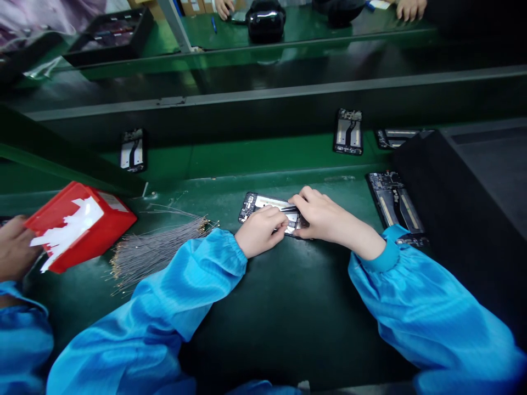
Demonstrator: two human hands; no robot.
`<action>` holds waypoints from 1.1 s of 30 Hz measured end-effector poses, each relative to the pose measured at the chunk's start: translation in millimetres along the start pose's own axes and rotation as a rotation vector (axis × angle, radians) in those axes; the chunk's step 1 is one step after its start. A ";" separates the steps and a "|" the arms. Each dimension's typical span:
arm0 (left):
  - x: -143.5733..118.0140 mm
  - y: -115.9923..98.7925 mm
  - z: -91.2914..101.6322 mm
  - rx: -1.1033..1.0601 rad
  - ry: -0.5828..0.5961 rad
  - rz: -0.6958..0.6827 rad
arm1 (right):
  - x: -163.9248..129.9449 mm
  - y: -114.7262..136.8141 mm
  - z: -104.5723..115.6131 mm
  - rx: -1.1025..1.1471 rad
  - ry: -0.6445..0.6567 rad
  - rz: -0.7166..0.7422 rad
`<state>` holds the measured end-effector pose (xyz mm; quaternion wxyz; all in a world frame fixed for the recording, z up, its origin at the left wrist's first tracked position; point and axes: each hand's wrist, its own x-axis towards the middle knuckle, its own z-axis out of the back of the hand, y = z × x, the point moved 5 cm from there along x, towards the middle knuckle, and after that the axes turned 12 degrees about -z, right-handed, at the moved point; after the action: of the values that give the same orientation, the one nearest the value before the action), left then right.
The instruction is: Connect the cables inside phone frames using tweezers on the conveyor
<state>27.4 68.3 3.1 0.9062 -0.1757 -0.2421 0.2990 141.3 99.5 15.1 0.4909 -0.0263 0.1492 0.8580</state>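
An open phone frame (257, 202) lies flat on the dark green mat in front of me. My left hand (262, 230) rests on its near side, fingers curled against it. My right hand (325, 214) covers its right end and pinches a thin dark tool (289, 208) laid across the frame. Both arms wear blue sleeves. The part of the frame under my hands is hidden.
A bundle of thin grey wires (156, 247) lies to the left beside a red box (78, 225) held by a co-worker's hand (14, 247). More phone frames (395, 206) (348, 131) (133, 149) lie on the belt. A black tray (465, 208) stands at the right.
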 end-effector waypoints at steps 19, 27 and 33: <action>-9.6 -13.8 4.2 0.148 0.072 -0.230 | 7.2 -2.7 3.8 0.108 0.097 -0.071; -11.8 -32.6 -18.9 0.323 0.209 -0.183 | 29.0 -85.9 32.6 0.047 -0.299 -0.426; 38.3 32.3 -6.0 0.474 0.080 0.079 | 46.2 -132.3 40.6 -0.235 -0.420 -0.777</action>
<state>42.9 115.8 -4.0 0.9185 0.0211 -0.1219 0.3755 234.0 212.1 14.5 0.7896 0.0389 -0.0727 0.6080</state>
